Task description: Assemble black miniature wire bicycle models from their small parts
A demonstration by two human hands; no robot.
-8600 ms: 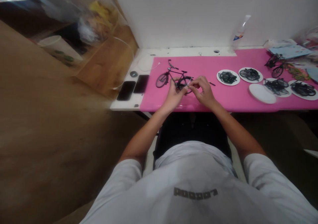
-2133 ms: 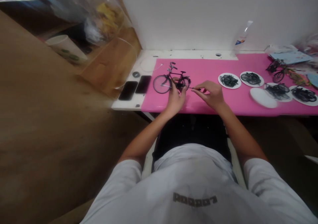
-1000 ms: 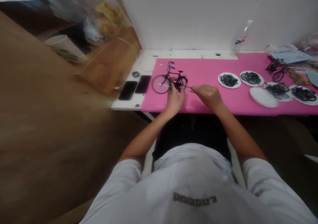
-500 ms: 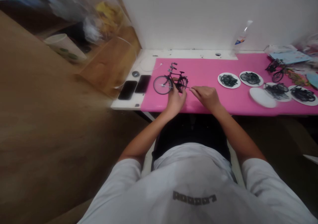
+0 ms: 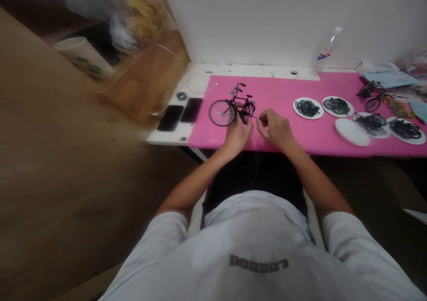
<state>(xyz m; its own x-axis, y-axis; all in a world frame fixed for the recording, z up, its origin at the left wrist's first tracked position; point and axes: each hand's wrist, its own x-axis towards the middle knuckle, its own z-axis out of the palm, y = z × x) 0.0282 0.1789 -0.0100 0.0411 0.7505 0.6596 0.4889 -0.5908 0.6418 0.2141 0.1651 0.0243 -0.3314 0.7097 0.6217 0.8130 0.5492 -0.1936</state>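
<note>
A small black model bicycle stands upright on the pink mat, front wheel to the left. My left hand grips it low down near the rear wheel, with the fingers partly hidden behind the frame. Close to its right, my right hand pinches a thin dark tool whose tip points at the bicycle's rear wheel. Whether the tip touches the wheel is too small to tell.
Two dark phones lie to the left beside a round object. Plates of black parts and an overlapping white plate are at the right. Another model bicycle and a clear bottle are farther back.
The bicycle and my left hand have shifted slightly right in view. My right hand has changed its hold on the tool, with its fingers raised and more curled.
</note>
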